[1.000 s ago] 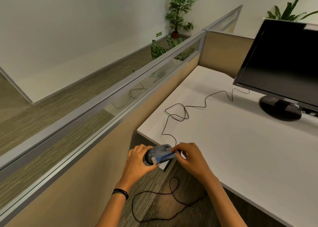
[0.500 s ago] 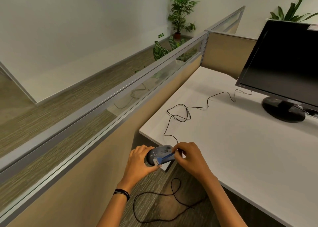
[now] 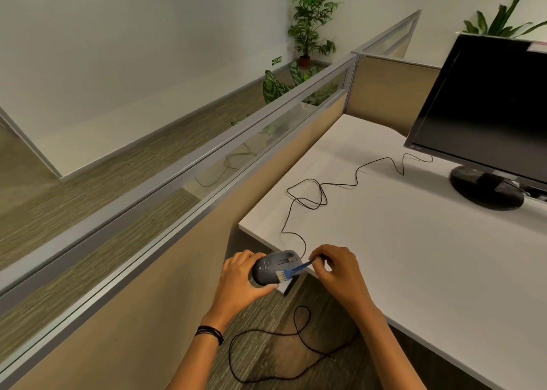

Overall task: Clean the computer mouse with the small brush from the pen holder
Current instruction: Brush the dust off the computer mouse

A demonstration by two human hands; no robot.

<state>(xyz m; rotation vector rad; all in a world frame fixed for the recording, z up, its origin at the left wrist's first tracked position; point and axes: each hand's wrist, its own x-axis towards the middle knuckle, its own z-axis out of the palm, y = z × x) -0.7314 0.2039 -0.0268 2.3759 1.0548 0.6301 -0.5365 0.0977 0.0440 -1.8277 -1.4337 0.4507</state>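
Left hand wraps the computer mouse from the left: fingers over the far edge, thumb along the near one. The mouse is held in the air just off the near-left corner of the tabletop, top face up, with pale specks on its back half.

Right hand pinches the small brush by the end of its blue handle, fingers curled in tight. The brush lies across the mouse's right side, white bristles touching the shell close to the left thumb.

Mouse cable runs from the mouse's nose onto the tabletop, loops once, then snakes toward the monitor. Its screen is dark, and it stands on a round black base at far right.

Another cable loop shows below the hands against the carpet; can't tell if it hangs or lies there. Black bands on the left wrist. Partition with a glass strip runs along the left — potted plant beyond it.
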